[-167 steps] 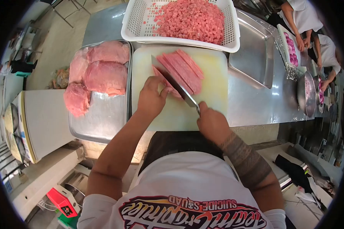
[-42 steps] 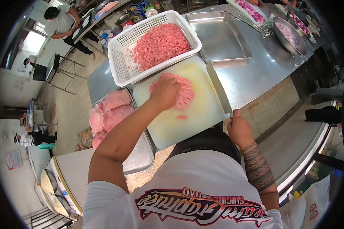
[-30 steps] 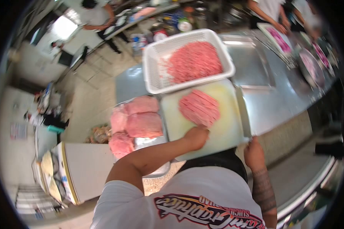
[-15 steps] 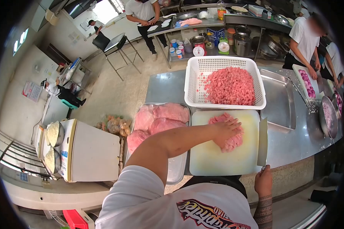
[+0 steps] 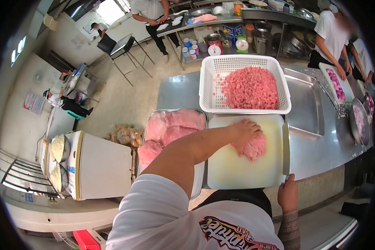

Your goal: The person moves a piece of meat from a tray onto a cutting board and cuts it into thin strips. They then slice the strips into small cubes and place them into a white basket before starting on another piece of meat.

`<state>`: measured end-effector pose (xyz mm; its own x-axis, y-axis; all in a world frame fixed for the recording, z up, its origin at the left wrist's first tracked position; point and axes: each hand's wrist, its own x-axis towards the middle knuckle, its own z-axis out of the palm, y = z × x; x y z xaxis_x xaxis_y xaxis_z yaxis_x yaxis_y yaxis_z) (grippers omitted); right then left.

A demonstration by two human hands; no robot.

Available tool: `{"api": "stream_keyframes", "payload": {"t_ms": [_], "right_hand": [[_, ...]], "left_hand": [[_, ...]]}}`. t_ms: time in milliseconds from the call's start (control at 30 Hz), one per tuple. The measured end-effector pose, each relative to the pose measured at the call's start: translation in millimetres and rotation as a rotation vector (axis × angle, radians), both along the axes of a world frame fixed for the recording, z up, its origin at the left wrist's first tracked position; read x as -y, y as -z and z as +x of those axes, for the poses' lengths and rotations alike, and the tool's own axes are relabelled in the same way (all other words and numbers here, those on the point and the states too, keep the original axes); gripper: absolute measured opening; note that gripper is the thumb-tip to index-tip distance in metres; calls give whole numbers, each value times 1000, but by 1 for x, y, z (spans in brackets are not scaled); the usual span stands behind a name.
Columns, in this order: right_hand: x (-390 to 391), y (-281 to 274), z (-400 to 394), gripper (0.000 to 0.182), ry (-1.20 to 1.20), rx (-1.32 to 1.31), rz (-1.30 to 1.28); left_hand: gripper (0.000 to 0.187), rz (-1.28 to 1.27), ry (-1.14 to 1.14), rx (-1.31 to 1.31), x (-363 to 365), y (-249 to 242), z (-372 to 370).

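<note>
A view from above looks down over a person's shoulders at a steel kitchen counter (image 5: 321, 152). In the centre of the frame lies a pale cutting board (image 5: 237, 166). The person's left hand (image 5: 246, 129) reaches across it from the lower left, palm down and fingers spread flat, pressing on a pile of pink meat strips (image 5: 254, 146) at the upper right part of the board. The right hand (image 5: 288, 194) sits at the lower right, just below the board's corner, closed around the handle of a cleaver (image 5: 286, 146). The cleaver's blade runs up along the board's right edge, seen nearly edge-on.

Just above the board, touching its top edge, stands a white plastic basket (image 5: 212, 87) filled with small pink meat cubes (image 5: 251, 88). To the left of the board, a metal tray (image 5: 196, 187) holds large slabs of raw meat (image 5: 171, 129). To the right of the basket lies a bare steel pan (image 5: 306, 104).

At the upper right edge of the frame, another person in a white shirt (image 5: 331, 31) stands at the counter by a tray of purple onions (image 5: 335, 85). More people work at tables in the upper left background.
</note>
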<state>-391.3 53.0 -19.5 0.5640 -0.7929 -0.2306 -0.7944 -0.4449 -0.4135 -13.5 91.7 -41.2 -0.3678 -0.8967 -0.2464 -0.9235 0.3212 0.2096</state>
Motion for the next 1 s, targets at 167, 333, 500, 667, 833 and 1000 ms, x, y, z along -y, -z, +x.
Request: {"api": "stream_keyframes", "payload": {"t_ms": [167, 333, 500, 667, 833, 1000], "right_hand": [[5, 6, -11, 40, -63, 5, -28], [11, -3, -5, 29, -49, -128, -11], [25, -8, -11, 27, -93, -119, 48], [49, -2, -19, 27, -165, -65, 131], [80, -6, -15, 24, -330, -64, 155], [104, 2, -6, 22, -445, -12, 179]], "left_hand": [[119, 11, -102, -70, 4, 8, -5], [116, -75, -282, 15, -14, 13, -27], [122, -29, -774, -39, -40, 8, -96], [122, -25, -1185, -14, -47, 11, -155], [102, 98, -1259, -152, -40, 5, -122], [94, 243, -1426, -225, -11, -2, -96]]}}
